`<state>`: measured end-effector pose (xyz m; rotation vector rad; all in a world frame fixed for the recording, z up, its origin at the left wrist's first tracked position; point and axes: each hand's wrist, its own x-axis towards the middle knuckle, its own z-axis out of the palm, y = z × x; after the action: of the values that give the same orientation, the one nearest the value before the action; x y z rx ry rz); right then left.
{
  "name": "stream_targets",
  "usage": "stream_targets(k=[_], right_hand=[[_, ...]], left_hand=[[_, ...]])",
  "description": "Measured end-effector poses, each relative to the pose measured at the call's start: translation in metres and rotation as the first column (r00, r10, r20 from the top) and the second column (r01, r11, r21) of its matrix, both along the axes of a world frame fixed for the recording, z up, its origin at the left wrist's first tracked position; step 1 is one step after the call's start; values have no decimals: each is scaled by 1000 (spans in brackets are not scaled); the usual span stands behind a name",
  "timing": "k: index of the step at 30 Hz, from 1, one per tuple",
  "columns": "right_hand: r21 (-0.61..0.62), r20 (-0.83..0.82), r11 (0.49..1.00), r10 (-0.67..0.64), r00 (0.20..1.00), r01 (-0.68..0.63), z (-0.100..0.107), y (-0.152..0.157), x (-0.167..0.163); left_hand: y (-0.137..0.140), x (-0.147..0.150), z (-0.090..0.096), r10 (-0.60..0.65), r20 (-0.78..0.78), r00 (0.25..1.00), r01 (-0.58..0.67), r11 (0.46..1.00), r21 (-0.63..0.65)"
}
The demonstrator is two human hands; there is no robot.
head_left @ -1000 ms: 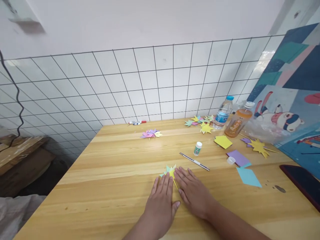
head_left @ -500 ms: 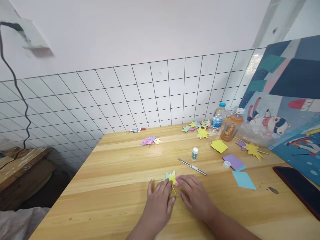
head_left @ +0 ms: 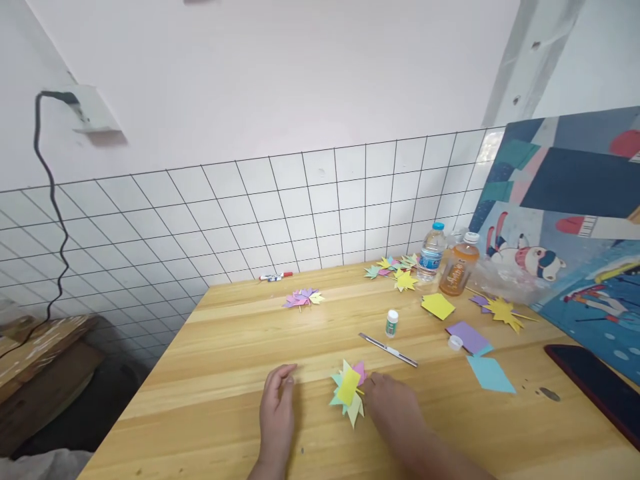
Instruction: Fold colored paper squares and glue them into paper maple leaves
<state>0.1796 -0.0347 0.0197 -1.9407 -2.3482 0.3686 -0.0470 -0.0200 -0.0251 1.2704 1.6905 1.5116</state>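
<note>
A cluster of pointed paper leaves point(head_left: 349, 390) in green, cream, yellow and pink lies in front of me on the wooden table. My right hand point(head_left: 393, 407) is at its right edge, fingers curled in and closed on that side of the cluster; the fingertips are partly hidden. A short bit of yellow shows between the leaves and this hand. To the left of the cluster, my left hand point(head_left: 277, 410) rests on its edge, apart from the paper, with fingers loosely bent and nothing in them. Beyond the cluster lie a craft knife point(head_left: 389, 349) and a small white-capped glue bottle point(head_left: 392, 323).
Paper leaf clusters point(head_left: 304, 298) and markers point(head_left: 276, 277) lie toward the wall. At right are a water bottle point(head_left: 431, 252), an orange drink bottle point(head_left: 459, 265), a yellow pentagon point(head_left: 438, 306), purple paper point(head_left: 469, 335), blue paper point(head_left: 491, 374), a clear cap point(head_left: 455, 343) and a phone point(head_left: 595, 383).
My left hand has let go of the leaf cluster and moved left. The cluster has turned, its yellow stem now toward my right hand. The view has tilted up slightly.
</note>
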Motion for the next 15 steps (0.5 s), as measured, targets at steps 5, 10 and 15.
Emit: stream_targets(k=[5, 10, 15], right_hand=[[-339, -814, 924, -194, 548, -176, 20, 11, 10], [-391, -910, 842, -415, 18, -371, 22, 20, -4], [-188, -971, 926, -225, -80, -328, 20, 31, -22]], left_hand=[[-5, 5, 7, -110, 83, 990, 109, 994, 11], [-13, 36, 31, -499, 90, 862, 502, 865, -13], [-17, 64, 60, -485, 248, 839, 512, 858, -53]])
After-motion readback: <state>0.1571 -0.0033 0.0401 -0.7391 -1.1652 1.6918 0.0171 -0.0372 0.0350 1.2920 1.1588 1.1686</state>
